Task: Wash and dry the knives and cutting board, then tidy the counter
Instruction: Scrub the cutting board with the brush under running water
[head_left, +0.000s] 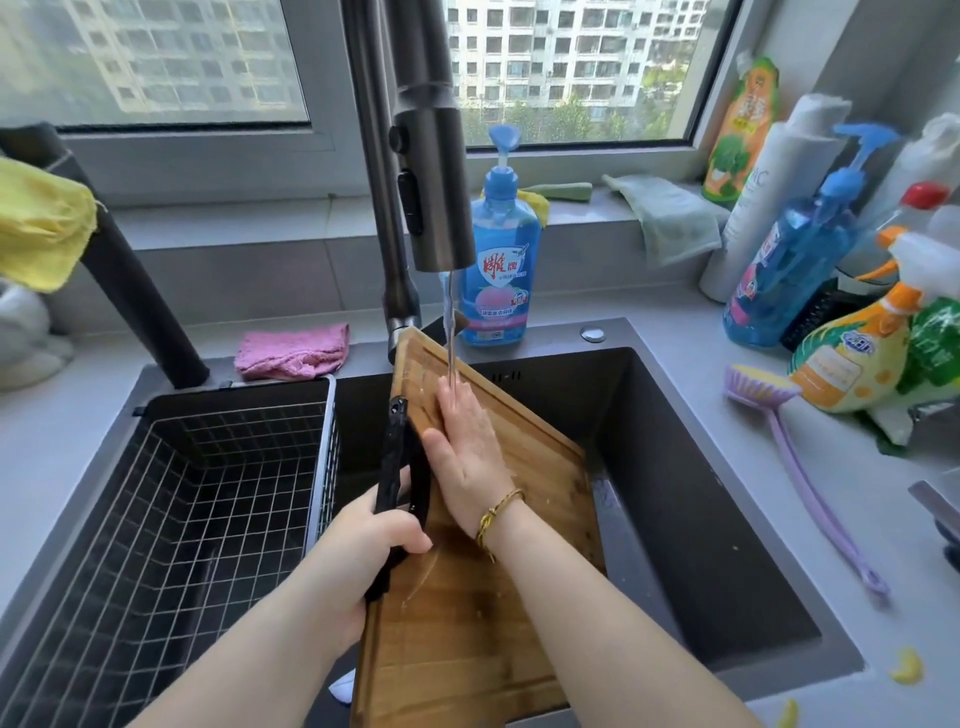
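A wooden cutting board leans tilted across the dark sink, its far corner under the tap. Water runs from the grey faucet head onto the board. My right hand lies flat on the board with straight fingers, right where the stream lands. My left hand grips the board's left edge together with black knife handles held against it. The blades are hidden from view.
A wire basket fills the sink's left half. Behind the sink sit a pink cloth and a blue dish soap bottle. Spray bottles and a purple brush crowd the right counter. A yellow cloth hangs left.
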